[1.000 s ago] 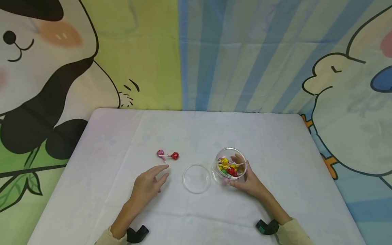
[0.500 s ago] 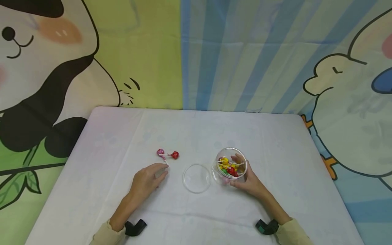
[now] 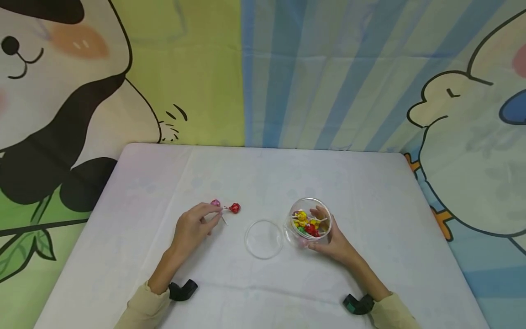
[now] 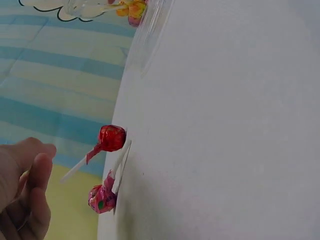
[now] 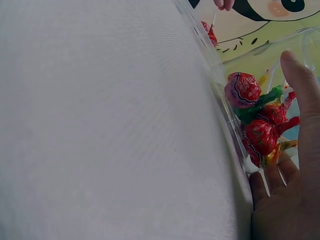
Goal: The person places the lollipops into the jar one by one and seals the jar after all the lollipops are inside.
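Two lollipops lie left of centre on the table, a red one (image 3: 235, 208) and a pink one (image 3: 215, 203). My left hand (image 3: 195, 228) is beside them, fingertips close to the red lollipop's white stick; in the left wrist view a small gap separates the fingers (image 4: 40, 172) from the stick's end. My right hand (image 3: 334, 244) holds a clear round jar (image 3: 293, 235) on the table, thumb and fingers spread round its side. Through its wall, several wrapped lollipops (image 5: 260, 135) show red, green and yellow. The jar's mouth is uncovered.
A clear round lid (image 3: 264, 258) lies flat on the white table (image 3: 263, 297), between the left hand and the jar. Behind the table's far edge hangs a cartoon-printed cloth (image 3: 287, 82).
My left hand has moved up and forward toward the lollipops, its thumb and forefinger drawing together near the red one's stick. The right hand and jar stay in place.
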The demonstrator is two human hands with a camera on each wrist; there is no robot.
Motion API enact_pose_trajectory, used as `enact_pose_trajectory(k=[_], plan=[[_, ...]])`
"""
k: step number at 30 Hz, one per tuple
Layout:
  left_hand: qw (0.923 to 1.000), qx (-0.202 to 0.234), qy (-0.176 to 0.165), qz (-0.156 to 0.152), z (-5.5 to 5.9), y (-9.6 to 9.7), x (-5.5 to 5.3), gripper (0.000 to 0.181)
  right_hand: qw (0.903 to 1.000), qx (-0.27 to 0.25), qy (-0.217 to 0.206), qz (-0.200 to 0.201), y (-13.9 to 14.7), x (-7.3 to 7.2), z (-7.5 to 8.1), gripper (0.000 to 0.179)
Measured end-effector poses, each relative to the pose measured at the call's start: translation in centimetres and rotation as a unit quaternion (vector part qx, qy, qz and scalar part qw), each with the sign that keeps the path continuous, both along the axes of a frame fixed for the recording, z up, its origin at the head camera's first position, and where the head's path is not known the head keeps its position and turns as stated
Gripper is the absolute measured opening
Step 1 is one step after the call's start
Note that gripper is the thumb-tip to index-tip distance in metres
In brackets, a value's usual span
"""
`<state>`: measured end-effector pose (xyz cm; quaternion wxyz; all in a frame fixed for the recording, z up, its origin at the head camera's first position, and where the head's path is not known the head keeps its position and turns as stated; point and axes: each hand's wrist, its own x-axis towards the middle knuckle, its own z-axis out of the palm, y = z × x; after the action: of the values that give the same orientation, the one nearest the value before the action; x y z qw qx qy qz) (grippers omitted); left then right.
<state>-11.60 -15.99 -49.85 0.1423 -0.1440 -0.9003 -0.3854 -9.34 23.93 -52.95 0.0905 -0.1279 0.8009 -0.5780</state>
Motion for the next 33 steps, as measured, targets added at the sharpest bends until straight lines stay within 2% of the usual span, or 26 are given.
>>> enact_pose_trajectory(k=[2, 4, 6, 11, 16, 22, 26, 30, 33], plan=[[0.9985, -0.015, 0.044, 0.030, 0.0, 0.0, -0.5, 0.025, 1.0000, -0.001, -0.002, 0.000, 0.1, -0.1, -0.3, 0.101], [0.9957, -0.040, 0.058, 0.060, -0.1, 0.0, -0.7, 0.026, 1.0000, -0.006, -0.002, 0.001, 0.1, -0.1, -0.4, 0.100], [0.9936, -0.061, 0.053, 0.079, -0.3, 0.0, -0.8, 0.025, 1.0000, -0.005, -0.001, 0.004, 0.0, -0.1, -0.4, 0.100], [0.9941, -0.067, 0.012, 0.085, -0.4, -0.1, -0.6, 0.021, 1.0000, 0.005, -0.003, -0.002, 0.1, -0.1, -0.4, 0.100], [0.9975, -0.002, -0.039, 0.059, -0.5, -0.2, -0.5, 0.018, 1.0000, 0.006, 0.001, -0.002, 0.2, -0.1, -0.5, 0.101], [0.9927, 0.098, -0.060, 0.035, -0.1, 0.1, -0.5, 0.015, 1.0000, 0.004, -0.001, -0.008, 0.0, 0.0, -0.3, 0.100], [0.9811, 0.161, -0.104, 0.028, 0.9, 0.6, -0.2, 0.015, 1.0000, 0.003, 0.004, -0.007, -0.1, 0.1, -0.2, 0.099], [0.9629, 0.217, -0.160, 0.014, 2.0, 1.4, 0.0, 0.018, 0.9999, 0.010, 0.006, 0.000, 0.1, 0.1, -0.2, 0.099], [0.9566, 0.236, -0.172, -0.005, 3.0, 2.2, -0.1, 0.019, 0.9999, 0.011, 0.008, 0.002, 0.2, 0.0, -0.4, 0.100]])
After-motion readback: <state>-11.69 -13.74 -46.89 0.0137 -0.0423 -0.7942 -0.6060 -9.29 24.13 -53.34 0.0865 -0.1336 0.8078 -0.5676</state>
